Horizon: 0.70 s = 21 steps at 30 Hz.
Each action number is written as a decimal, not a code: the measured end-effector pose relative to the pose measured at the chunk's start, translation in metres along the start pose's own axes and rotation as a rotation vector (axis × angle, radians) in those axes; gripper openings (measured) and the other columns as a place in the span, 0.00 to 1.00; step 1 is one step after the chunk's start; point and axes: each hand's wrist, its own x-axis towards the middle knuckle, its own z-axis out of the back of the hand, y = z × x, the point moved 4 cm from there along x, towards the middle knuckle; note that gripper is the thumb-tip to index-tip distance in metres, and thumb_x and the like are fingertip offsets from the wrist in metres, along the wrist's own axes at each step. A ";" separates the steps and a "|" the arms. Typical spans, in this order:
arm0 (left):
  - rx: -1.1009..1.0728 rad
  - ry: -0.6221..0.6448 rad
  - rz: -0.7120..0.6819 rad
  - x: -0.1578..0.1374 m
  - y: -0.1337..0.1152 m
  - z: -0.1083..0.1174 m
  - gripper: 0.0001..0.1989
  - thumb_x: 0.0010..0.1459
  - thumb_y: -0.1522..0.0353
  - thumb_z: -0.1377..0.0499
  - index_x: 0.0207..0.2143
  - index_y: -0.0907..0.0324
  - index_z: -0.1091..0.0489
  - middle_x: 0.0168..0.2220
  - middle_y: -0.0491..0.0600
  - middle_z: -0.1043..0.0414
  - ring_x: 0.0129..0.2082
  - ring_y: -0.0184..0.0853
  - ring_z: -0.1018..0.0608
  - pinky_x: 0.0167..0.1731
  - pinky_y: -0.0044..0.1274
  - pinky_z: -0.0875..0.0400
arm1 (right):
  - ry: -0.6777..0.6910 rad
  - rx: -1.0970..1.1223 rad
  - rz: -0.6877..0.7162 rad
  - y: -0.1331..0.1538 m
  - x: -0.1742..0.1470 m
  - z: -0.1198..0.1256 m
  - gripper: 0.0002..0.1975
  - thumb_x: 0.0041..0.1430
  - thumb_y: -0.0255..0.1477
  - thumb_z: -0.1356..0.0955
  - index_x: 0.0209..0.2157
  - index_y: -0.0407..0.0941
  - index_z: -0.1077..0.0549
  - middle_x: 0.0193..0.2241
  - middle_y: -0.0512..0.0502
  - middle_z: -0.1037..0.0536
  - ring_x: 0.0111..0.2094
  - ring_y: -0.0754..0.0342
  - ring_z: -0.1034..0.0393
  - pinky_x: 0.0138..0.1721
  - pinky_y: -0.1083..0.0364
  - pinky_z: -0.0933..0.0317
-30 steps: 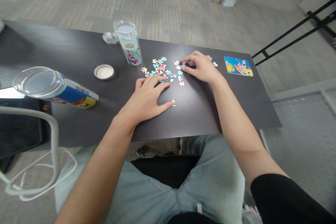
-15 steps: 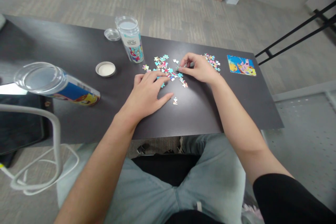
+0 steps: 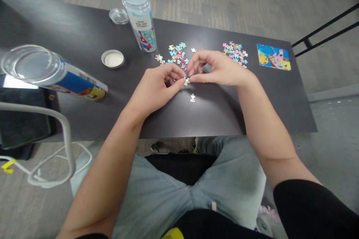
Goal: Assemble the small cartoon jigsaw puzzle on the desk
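- Over the dark table (image 3: 196, 121), left hand (image 3: 155, 87) and right hand (image 3: 221, 69) together, fingertips pinching a small puzzle piece (image 3: 186, 81)
- loose piece (image 3: 192, 98) lying just this side of them

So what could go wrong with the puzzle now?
The tiny puzzle piece between the left hand and right hand might slip, because it's so small. The right hand is also close to the pile nearest the picture card, so it could nudge pieces away.

a head-worn camera looks forward and down, near the table (image 3: 168, 123), lap (image 3: 157, 186) at six o'clock, floor (image 3: 196, 7) at twelve.
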 end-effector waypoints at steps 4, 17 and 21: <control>-0.005 0.099 0.063 -0.003 0.000 -0.004 0.03 0.69 0.65 0.26 0.43 0.53 0.12 0.35 0.45 0.12 0.35 0.37 0.16 0.40 0.30 0.24 | 0.110 -0.308 -0.016 0.000 -0.009 0.010 0.32 0.60 0.59 0.10 0.53 0.52 0.11 0.56 0.41 0.09 0.55 0.35 0.19 0.62 0.40 0.28; 0.188 0.296 0.054 -0.001 -0.007 -0.005 0.07 0.68 0.58 0.28 0.43 0.47 0.09 0.33 0.44 0.13 0.38 0.41 0.14 0.48 0.34 0.24 | 0.032 -0.245 -0.256 0.011 -0.006 0.002 0.35 0.41 0.58 0.03 0.40 0.57 0.13 0.51 0.41 0.14 0.67 0.23 0.26 0.63 0.34 0.26; 0.219 0.276 0.055 -0.001 -0.006 -0.007 0.06 0.68 0.58 0.28 0.39 0.46 0.12 0.33 0.44 0.13 0.38 0.42 0.14 0.51 0.35 0.23 | 0.043 -0.277 -0.239 0.008 -0.007 0.001 0.36 0.42 0.58 0.03 0.44 0.57 0.12 0.53 0.42 0.13 0.69 0.23 0.26 0.63 0.34 0.26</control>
